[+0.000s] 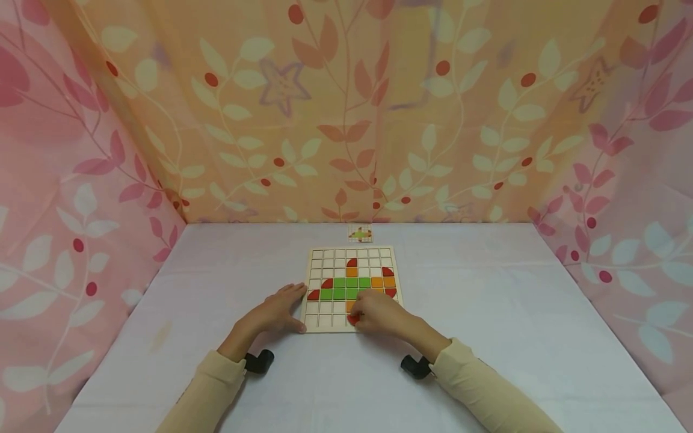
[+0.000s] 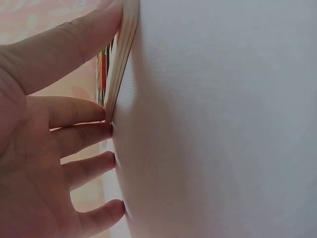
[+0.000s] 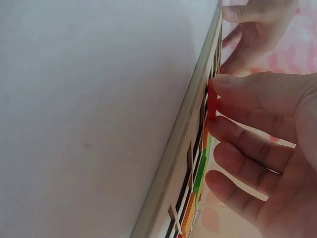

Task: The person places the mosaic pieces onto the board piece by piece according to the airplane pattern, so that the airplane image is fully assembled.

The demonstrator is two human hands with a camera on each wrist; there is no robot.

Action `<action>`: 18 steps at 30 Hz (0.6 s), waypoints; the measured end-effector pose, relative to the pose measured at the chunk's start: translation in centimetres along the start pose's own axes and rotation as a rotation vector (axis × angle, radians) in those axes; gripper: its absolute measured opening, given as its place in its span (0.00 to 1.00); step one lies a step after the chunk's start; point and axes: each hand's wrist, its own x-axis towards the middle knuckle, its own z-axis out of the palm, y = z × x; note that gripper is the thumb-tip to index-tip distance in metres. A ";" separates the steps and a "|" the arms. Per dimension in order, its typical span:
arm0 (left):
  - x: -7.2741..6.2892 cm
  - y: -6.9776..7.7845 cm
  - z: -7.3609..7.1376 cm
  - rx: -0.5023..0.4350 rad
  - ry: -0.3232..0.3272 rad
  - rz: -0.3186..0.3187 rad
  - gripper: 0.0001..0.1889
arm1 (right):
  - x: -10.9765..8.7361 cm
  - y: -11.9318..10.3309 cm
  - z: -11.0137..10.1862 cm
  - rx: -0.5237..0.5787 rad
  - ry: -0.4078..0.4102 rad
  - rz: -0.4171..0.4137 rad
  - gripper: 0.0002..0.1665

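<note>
A square wooden grid board [image 1: 319, 320] lies on the table with green tiles [image 1: 339, 293], orange tiles [image 1: 352, 272] and red quarter-round tiles [image 1: 314, 295] in its cells. My left hand [image 1: 278, 310] rests at the board's left edge, thumb on the near corner and the fingers spread straight. Near the board's front edge, my right hand [image 1: 383, 314] pinches a red quarter-round tile [image 3: 212, 99] between thumb and fingers, just below an orange tile. In the right wrist view this tile stands out from the board's surface. The right hand hides part of the board's lower right.
Behind the board lies a small picture card [image 1: 360, 233] showing a similar grid pattern. A white cloth [image 1: 487, 300] covers the table. Patterned curtains [image 1: 346, 120] enclose the back and both sides. Black wrist-camera mounts [image 1: 415, 367] sit under both wrists.
</note>
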 end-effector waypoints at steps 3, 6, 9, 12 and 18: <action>0.0 0.0 0.1 -0.006 0.006 0.003 0.50 | 0.0 0.0 0.2 -0.009 0.004 0.004 0.05; -0.1 -0.1 0.2 -0.012 0.004 0.003 0.51 | 0.2 0.2 0.4 -0.003 0.009 -0.002 0.05; -0.2 -0.2 0.4 -0.016 0.001 0.004 0.51 | 0.2 0.3 0.7 0.006 0.012 -0.009 0.05; -0.2 -0.2 0.4 -0.012 0.007 0.008 0.51 | 0.2 0.4 0.9 0.008 0.016 -0.004 0.05; 0.0 -0.1 0.2 -0.003 0.017 0.017 0.50 | 0.3 0.4 0.5 0.014 0.011 0.001 0.05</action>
